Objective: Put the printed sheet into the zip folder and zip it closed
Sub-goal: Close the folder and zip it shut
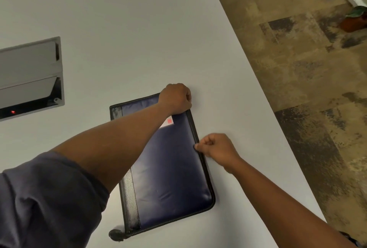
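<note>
- Zip folder (168, 168) is laid flat on the white table (119, 29), between the two hands, with its long sides running away from the camera.
- Its far right corner is pressed down by the left hand (175, 98), which is clenched into a fist on the corner; the left forearm crosses the cover diagonally.
- The right hand (215, 149) is closed at the folder's right edge, about midway along it, with fingertips pinched on something small and dark at the zip track; the zip pull itself cannot be made out.
- The cover is seen as dark navy with a slight sheen, bordered by a black stitched zip band, and a black grained strip runs down its left side.
- A white corner with a red mark (167, 122) shows on the cover just beside the left wrist; whether it is the printed sheet cannot be told.
- A dark rounded tab (116, 234) is seen at the near left corner.
- The table's right edge runs diagonally just beyond the right hand, with mottled brown floor (297, 68) past it.
- Bare tabletop is left open beyond the folder; a recessed grey panel (29, 76) with a red light is set well apart at left.
</note>
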The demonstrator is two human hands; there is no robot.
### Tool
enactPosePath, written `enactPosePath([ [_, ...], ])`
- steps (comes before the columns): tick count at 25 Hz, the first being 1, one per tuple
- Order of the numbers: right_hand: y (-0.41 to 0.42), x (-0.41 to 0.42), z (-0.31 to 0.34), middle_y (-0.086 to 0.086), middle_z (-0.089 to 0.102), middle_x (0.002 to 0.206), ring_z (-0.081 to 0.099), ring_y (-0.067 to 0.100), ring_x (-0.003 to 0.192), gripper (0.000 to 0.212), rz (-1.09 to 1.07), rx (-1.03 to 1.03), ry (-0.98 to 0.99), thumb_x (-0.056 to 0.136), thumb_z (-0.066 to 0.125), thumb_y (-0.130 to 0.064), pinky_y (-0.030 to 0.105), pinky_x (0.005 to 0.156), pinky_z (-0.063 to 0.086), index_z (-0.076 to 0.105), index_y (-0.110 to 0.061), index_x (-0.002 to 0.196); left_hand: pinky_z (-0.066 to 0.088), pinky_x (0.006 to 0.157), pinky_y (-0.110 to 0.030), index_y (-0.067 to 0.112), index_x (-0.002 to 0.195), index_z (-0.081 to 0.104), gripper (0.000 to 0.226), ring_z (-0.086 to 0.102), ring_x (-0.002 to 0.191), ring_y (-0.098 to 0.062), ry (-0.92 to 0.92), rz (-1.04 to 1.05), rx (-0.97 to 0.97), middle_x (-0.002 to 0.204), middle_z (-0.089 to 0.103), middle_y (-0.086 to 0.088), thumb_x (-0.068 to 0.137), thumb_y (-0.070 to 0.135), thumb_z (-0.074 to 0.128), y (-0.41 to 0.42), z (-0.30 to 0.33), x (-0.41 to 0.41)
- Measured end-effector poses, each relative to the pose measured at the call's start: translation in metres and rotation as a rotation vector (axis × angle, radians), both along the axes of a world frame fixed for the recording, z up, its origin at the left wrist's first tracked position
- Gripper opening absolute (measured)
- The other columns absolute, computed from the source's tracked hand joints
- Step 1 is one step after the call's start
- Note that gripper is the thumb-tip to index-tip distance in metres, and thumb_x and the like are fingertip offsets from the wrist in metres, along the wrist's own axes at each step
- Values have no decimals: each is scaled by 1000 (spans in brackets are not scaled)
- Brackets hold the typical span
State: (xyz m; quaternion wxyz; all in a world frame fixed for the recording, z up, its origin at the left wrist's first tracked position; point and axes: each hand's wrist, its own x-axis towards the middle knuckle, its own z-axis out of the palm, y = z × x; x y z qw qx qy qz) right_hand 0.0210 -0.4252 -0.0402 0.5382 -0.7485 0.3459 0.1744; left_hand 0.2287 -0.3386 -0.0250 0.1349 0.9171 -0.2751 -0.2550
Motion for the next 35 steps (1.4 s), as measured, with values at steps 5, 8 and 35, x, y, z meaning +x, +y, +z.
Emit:
enactPosePath([
  [5,1,71,-9,4,75,78,65,12,64,17,-150,72,-59,77,84,-25,24,64,58,75,-11,79,50,66,-28,24,81,73,7,66,85,-19,-11,-18,53,84,73,6,76,22,68,-5,-3,4],
  [8,-3,88,-13,6,72,70,61,12,58,22,-151,67,-28,73,86,-23,29,63,56,73,-7,74,50,68,-29,26,76,69,4,66,86,-20,-19,-54,69,84,73,5,77,22,67,-7,-6,8],
  [35,-2,99,-23,8,70,69,62,19,63,18,-134,11,62,77,84,-19,38,71,59,71,-7,75,38,45,-20,6,69,54,13,52,53,-20,133,753,-26,67,57,-7,64,7,66,95,-22,81],
])
